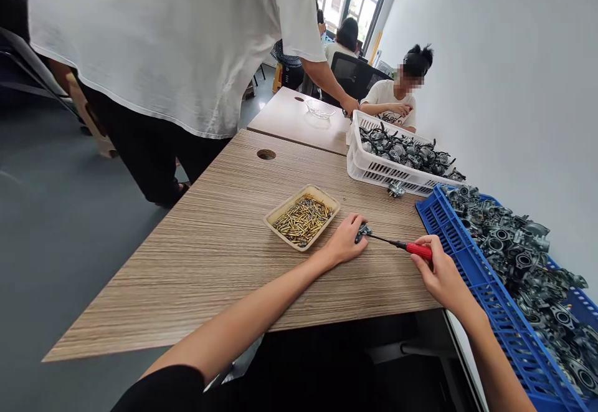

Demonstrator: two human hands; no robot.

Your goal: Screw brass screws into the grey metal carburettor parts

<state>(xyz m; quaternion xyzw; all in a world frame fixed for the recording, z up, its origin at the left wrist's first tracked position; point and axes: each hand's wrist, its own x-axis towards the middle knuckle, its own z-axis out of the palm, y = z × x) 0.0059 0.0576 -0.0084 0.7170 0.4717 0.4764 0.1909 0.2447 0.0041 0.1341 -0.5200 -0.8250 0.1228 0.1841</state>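
My left hand (347, 239) is closed around a small grey metal part (363, 232) on the wood-grain table (210, 231). In my right hand (439, 270) is the red handle of a screwdriver (419, 250), fingers wrapped round it. The screwdriver's dark shaft points left and its tip reaches the metal part; the exact contact is too small to tell. Just left of my left hand stands a shallow cream tray (270, 219) holding many brass-coloured pins or screws (303, 220).
A blue crate (486, 293) of metal parts stands at the right. Behind it are a white crate (392, 172) of similar parts and a loose metal part (396, 189). A person in white (163, 44) stands at the left, one hand at the white crate; another person sits beyond.
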